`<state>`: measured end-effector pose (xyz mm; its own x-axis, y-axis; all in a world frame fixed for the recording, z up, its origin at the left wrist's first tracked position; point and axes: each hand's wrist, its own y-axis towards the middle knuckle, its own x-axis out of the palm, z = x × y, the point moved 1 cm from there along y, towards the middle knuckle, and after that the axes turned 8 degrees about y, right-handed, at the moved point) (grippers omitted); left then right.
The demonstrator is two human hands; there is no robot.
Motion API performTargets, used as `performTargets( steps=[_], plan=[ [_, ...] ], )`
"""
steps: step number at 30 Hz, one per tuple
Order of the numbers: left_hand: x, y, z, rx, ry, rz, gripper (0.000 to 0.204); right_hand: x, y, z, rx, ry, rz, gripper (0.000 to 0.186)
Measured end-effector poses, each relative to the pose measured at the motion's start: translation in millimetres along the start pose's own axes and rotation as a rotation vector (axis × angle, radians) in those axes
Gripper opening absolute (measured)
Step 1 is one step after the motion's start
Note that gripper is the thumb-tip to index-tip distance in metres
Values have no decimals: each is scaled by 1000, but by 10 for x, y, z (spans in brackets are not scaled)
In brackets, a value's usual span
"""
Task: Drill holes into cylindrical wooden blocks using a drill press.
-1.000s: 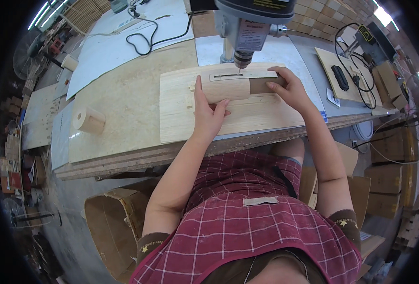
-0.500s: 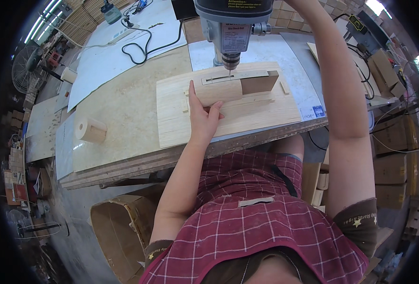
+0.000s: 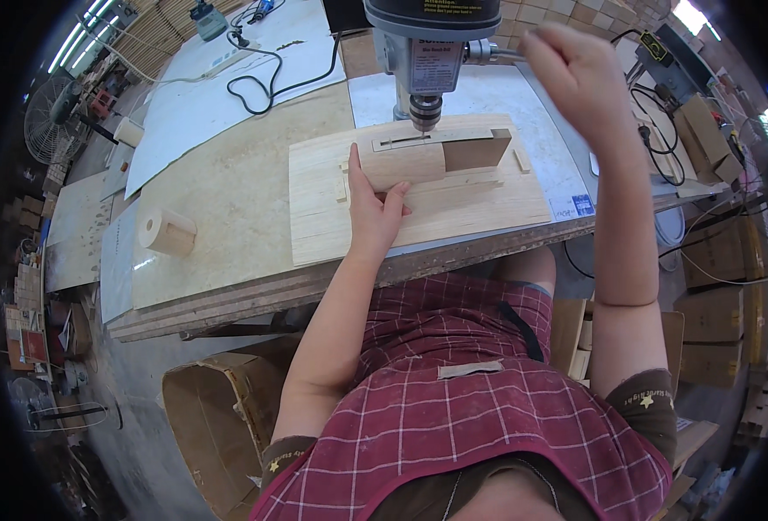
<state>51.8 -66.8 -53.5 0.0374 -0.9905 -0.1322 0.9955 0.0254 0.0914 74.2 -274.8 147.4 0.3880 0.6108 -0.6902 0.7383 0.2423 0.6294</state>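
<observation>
A grey drill press (image 3: pixel 423 65) has its chuck (image 3: pixel 425 111) lowered over a slot in a thin template strip (image 3: pixel 475 136), which lies on a pale wooden piece (image 3: pixel 414 165) and a brown block (image 3: pixel 472 154). My left hand (image 3: pixel 374 208) grips the pale piece at its left end on a wide light board (image 3: pixel 332 234). My right hand (image 3: pixel 575 74) is raised, its fingers wrapped round the drill's feed handle (image 3: pixel 505 52). The bit's tip is too small to make out. A second wooden cylinder (image 3: pixel 167 230) lies to the left.
The worktable (image 3: pixel 228 217) has a worn front edge. Black cables (image 3: pixel 262 91) lie at the back left. A cardboard box (image 3: pixel 709 135) and a cabled tool sit at the right. A standing fan (image 3: pixel 50 130) is at the far left, and an open carton (image 3: pixel 206 417) stands below the table.
My right hand left the brown block and rose to the feed handle, then came forward and down with it. The chuck has dropped closer to the template. My left hand stays on the piece.
</observation>
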Motion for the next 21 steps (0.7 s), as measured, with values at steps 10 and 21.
performTargets(
  steps=[10,21],
  plan=[
    [4,-2,13,3,20,3,84,542,-586,11,-39,251,456,9],
    [26,3,-9,21,32,49,81,1000,-832,241,-141,333,516,3]
  ],
)
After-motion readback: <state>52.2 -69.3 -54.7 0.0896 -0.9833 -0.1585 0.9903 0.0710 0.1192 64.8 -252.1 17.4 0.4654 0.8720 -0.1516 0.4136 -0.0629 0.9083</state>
